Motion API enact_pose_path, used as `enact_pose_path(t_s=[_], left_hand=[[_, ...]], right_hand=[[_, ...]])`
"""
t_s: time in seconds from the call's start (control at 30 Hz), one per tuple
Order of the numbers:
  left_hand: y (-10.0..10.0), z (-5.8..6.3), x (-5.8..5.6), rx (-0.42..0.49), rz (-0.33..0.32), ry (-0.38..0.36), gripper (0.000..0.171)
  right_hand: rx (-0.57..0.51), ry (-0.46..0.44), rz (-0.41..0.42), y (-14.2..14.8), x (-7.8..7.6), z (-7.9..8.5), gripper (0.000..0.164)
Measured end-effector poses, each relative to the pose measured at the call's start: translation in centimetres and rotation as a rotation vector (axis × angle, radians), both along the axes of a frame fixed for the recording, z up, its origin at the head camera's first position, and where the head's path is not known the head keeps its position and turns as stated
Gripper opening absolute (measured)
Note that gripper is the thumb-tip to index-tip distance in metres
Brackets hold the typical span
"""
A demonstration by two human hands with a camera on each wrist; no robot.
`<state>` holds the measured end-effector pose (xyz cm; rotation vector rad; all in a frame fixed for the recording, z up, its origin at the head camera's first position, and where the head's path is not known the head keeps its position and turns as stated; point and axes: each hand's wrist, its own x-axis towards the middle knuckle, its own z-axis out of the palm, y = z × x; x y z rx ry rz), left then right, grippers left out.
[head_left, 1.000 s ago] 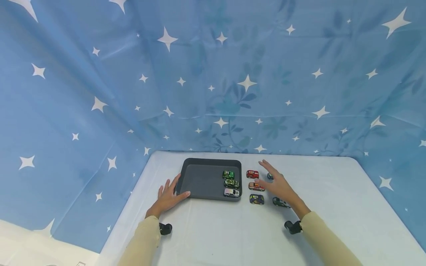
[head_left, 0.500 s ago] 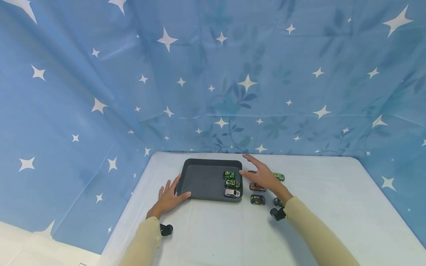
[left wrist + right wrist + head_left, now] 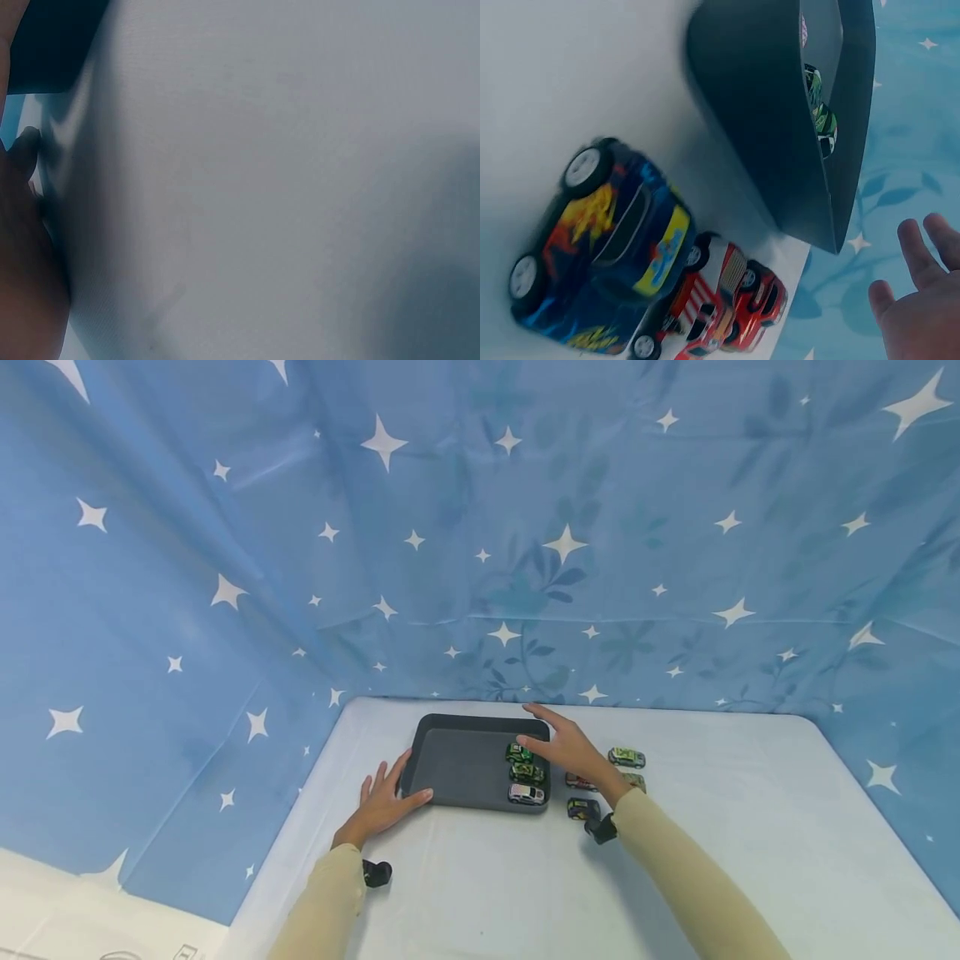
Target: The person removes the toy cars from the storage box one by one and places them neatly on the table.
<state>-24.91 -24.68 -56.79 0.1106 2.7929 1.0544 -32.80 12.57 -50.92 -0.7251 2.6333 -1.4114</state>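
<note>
A dark grey tray (image 3: 468, 722) lies on the table. Along its right side sit a green toy car (image 3: 517, 752), a green patterned toy car (image 3: 527, 772) and a white toy car (image 3: 527, 794). My left hand (image 3: 380, 807) rests at the tray's near left corner, fingers spread along the left rim and thumb by the near rim. Above the tray's right edge hovers my right hand (image 3: 566, 745), thumb and fingers apart, nothing between them. In the right wrist view, its fingers (image 3: 915, 255) are extended, above a red toy car (image 3: 759, 306) beside the tray.
Right of the tray stand a blue toy car (image 3: 582, 809), an orange-red toy car (image 3: 581, 782) partly under the right hand and a light green toy car (image 3: 627, 757). Another car (image 3: 634, 782) is half hidden by the sleeve. A blue starry curtain (image 3: 480, 568) rises behind the table.
My right hand has moved left from over the loose cars to the tray's right edge, uncovering the light green car. The left hand has stayed at the tray's corner.
</note>
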Motion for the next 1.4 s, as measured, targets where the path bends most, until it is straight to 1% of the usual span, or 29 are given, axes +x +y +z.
enact_pose_path(t_s=[0.23, 0.43, 0.6, 0.77, 0.83, 1.0, 1.17, 1.23, 1.33, 1.4], left_hand=[[-0.2, -0.2, -0.3, 0.010, -0.004, 0.006, 0.094], [0.1, -0.1, -0.3, -0.001, -0.004, 0.001, 0.095], [0.2, -0.2, -0.2, -0.015, 0.005, -0.002, 0.095], [0.2, -0.4, -0.3, -0.024, 0.005, 0.000, 0.094], [0.2, -0.4, -0.3, -0.026, 0.006, -0.001, 0.094], [0.3, -0.3, -0.4, -0.024, 0.012, -0.006, 0.095], [0.2, -0.4, -0.5, -0.036, 0.015, -0.017, 0.096], [0.2, -0.5, -0.5, -0.046, 0.015, -0.016, 0.096], [0.1, -0.5, -0.5, -0.055, 0.019, -0.017, 0.096], [0.0, -0.6, -0.5, -0.053, 0.019, -0.016, 0.096]], right_hand=[[0.024, -0.011, 0.012, -0.9, -1.1, -0.3, 0.065], [0.051, -0.014, 0.002, -1.1, -2.1, -0.9, 0.060], [0.045, -0.026, -0.006, -1.3, -2.4, -1.6, 0.057], [0.061, -0.007, -0.052, -1.6, -2.7, -2.3, 0.054], [0.058, -0.002, -0.068, -1.8, -2.7, -2.3, 0.052], [0.055, 0.000, -0.068, -2.3, -2.8, -2.3, 0.047], [0.138, -0.015, -0.067, -2.7, -3.0, -3.0, 0.043], [0.174, -0.008, -0.053, -2.9, -3.1, -3.3, 0.041], [0.209, 0.025, -0.017, -3.1, -3.2, -3.6, 0.037], [0.236, 0.074, 0.015, -3.3, -3.2, -3.7, 0.034]])
